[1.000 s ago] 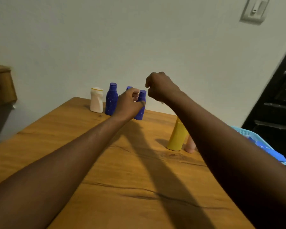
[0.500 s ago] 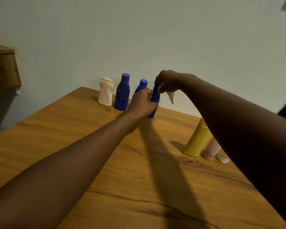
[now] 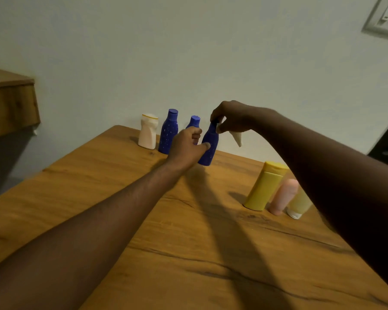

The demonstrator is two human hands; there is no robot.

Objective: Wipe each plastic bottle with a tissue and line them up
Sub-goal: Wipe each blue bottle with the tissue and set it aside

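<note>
Blue bottle (image 3: 211, 136) was clasped low round its smooth, tapering plastic body by the left hand (image 3: 185, 146), at the far end of the wooden table (image 3: 76, 175) beside the row's third bottle (image 3: 195, 121), while the right hand (image 3: 233, 118) pinched a bunched white tissue (image 3: 238, 138) against its cap, soft tail dangling. Steadying from below looked right, letting the tissue twist round the narrow neck; whether the base sat on the wood was hard to tell. Yellow bottle (image 3: 264, 186) and pink bottle (image 3: 283, 196) waited well apart.
</note>
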